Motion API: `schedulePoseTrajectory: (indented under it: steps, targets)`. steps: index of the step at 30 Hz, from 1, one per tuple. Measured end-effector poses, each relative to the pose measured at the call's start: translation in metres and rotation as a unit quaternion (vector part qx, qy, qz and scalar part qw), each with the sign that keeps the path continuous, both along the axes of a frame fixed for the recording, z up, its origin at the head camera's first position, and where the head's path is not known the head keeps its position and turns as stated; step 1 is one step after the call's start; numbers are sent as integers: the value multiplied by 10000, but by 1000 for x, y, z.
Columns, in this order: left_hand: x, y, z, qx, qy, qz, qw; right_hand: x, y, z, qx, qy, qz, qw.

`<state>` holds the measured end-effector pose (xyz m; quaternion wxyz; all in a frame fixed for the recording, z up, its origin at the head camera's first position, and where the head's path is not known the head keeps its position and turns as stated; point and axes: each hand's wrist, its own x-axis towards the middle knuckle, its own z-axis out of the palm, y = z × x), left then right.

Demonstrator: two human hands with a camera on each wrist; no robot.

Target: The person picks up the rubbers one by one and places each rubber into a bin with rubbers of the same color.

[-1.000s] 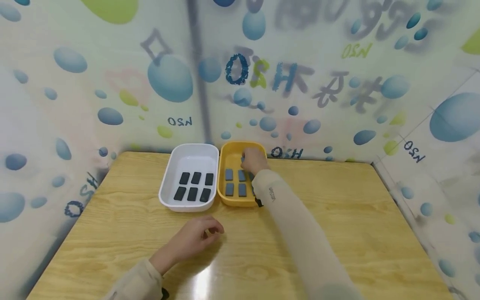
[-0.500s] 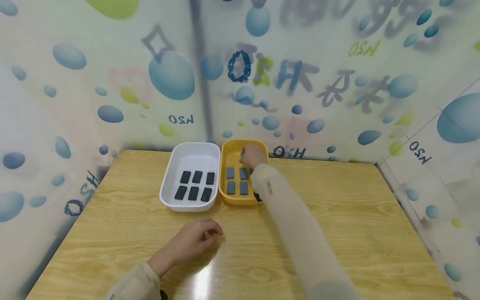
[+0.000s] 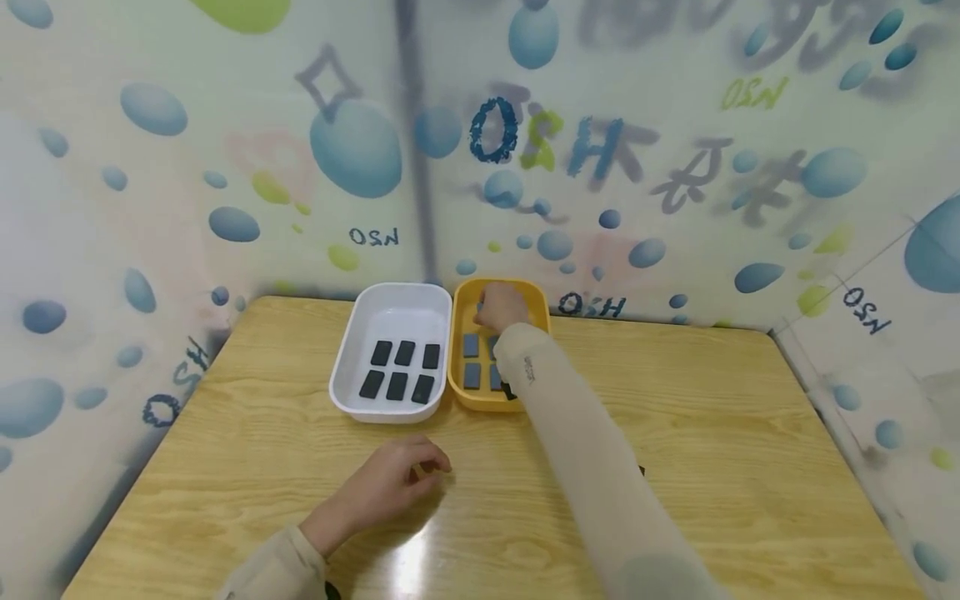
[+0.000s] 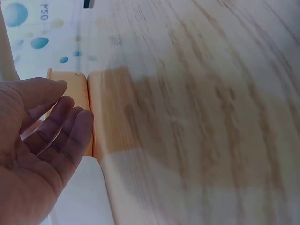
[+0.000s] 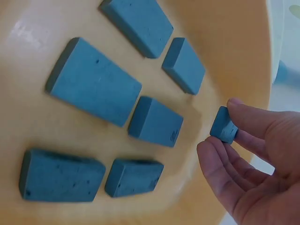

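In the right wrist view my right hand [image 5: 255, 150] pinches a small blue-grey rectangular block [image 5: 223, 125] between thumb and fingers. That hand is over the far part of the yellow tray [image 3: 459, 396] in the head view, where the forearm hides part of the tray's right side. Several more blue-grey blocks [image 5: 93, 82] lie in rows on the tray's floor. My left hand [image 3: 390, 479] rests near the table, in front of the white tray [image 3: 397, 308], its fingers loosely bent with nothing between them. Several black rectangular blocks [image 3: 397, 386] lie in two rows inside the white tray.
Both trays stand side by side at the back of the wooden table [image 3: 720, 433], close to the wall [image 3: 645, 167] with its blue and green bubble pattern. A second wall rises along the table's right edge.
My right hand has moved a little left within the yellow tray, the forearm with it. The head view has shifted slightly. My left hand stays in nearly the same place.
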<state>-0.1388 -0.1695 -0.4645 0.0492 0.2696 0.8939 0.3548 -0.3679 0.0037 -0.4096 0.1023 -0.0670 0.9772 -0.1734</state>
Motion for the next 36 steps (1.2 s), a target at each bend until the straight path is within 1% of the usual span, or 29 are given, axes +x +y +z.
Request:
schedulePoseTrajectory:
  steps: [6, 10, 14, 23, 31, 36]
  targets:
    - [1, -3, 1, -8, -63, 40, 10000, -5, -12, -6, -10, -142, -71, 9999]
    - [3, -4, 1, -5, -12, 101, 9999, -7, -16, -11, -188, -221, -119, 9995]
    - [4, -4, 1, 36, -56, 65, 10000, -8, -17, -14, -386, -279, -231, 9986]
    - [2, -2, 2, 49, -39, 62, 10000, -12, -17, -20, -435, -388, -106, 9982]
    - [2, 0, 0, -4, -39, 67, 10000, -10, -15, -16, -510, -396, -16, 9979]
    - [1, 1, -1, -76, 30, -2, 10000, -6, -9, -7, -593, -416, 24, 9974]
